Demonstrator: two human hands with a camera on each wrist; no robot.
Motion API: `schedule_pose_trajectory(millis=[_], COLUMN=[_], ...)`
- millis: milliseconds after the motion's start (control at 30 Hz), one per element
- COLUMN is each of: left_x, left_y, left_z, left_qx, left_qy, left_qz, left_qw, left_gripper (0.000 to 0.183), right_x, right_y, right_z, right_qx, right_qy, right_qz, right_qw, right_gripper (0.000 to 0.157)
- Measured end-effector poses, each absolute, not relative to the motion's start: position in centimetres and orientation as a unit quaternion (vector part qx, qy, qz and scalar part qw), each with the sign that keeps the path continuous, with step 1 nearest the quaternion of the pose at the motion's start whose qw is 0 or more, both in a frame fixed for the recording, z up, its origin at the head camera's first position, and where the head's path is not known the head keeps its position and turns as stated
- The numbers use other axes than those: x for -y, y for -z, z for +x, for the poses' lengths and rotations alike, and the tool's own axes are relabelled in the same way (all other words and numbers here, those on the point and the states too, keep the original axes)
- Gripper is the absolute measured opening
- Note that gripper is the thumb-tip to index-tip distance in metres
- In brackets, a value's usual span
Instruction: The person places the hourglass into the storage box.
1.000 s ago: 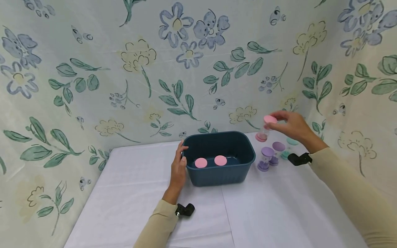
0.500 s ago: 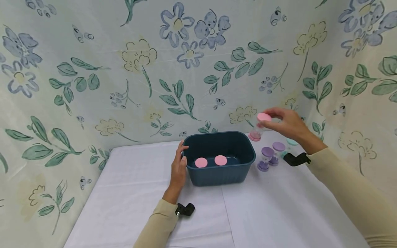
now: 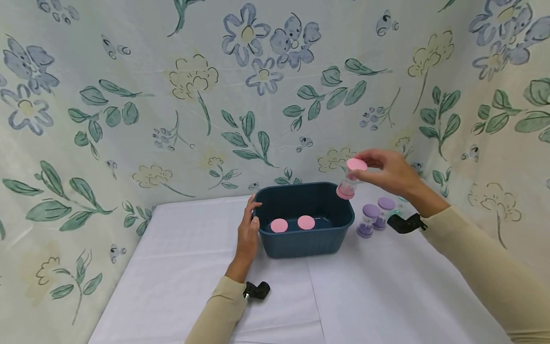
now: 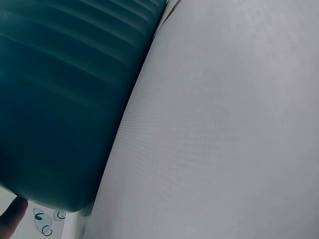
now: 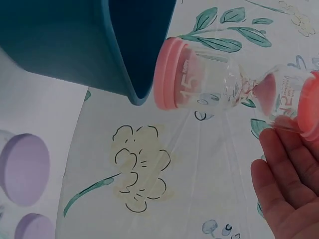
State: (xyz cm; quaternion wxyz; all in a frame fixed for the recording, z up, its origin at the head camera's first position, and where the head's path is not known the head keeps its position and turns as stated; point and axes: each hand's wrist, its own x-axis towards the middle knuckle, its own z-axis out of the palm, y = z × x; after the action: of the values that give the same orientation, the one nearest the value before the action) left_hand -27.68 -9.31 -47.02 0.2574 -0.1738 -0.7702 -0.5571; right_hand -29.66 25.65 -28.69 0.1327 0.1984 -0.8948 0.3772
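Pink timer pinched up top

It tilts beside the blue bin's right rim; the right hand holds the top cap — seemingly to leave the lower end clear. The left hand touches the bin's left end, perhaps steadying; whether gripping, I cannot tell.

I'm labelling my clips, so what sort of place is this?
Perhaps a staged tabletop recording corner: a white cloth-covered table, pale flower-printed hanging sheets behind it, and two small black wrist-worn devices.
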Motion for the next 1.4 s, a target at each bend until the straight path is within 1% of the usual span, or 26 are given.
schedule_pose_trajectory(millis=[200,467,800,1033,1400], left_x=[9.3,9.2,9.4,9.3,9.3], left_y=[47.1,46.8,47.2,47.2,47.2], left_z=[-27.7,-27.4,-27.8,-27.7,-27.7], left_qx=[0.769,0.768,0.77,0.772,0.768], left_qy=[0.557,0.557,0.553,0.55,0.553], left_qz=[-0.177,-0.181,-0.181,-0.179,-0.186], left_qw=[0.258,0.26,0.262,0.265,0.266], left_gripper=[0.042,0.041,0.042,0.041,0.041], right_x=[-24.8,-23.8,-22.5,-22.4,-22.4], right_y=[28.7,29.4,30.0,30.5,31.6], right_z=[-29.2,-29.2,-28.6,-28.5,-28.4], right_qx=[0.894,0.889,0.895,0.892,0.895], right_qy=[-0.378,-0.377,-0.371,-0.363,-0.357], right_qz=[0.208,0.23,0.228,0.253,0.257], right_qw=[0.122,0.123,0.1,0.092,0.073], right_gripper=[0.044,0.04,0.048,0.043,0.045])
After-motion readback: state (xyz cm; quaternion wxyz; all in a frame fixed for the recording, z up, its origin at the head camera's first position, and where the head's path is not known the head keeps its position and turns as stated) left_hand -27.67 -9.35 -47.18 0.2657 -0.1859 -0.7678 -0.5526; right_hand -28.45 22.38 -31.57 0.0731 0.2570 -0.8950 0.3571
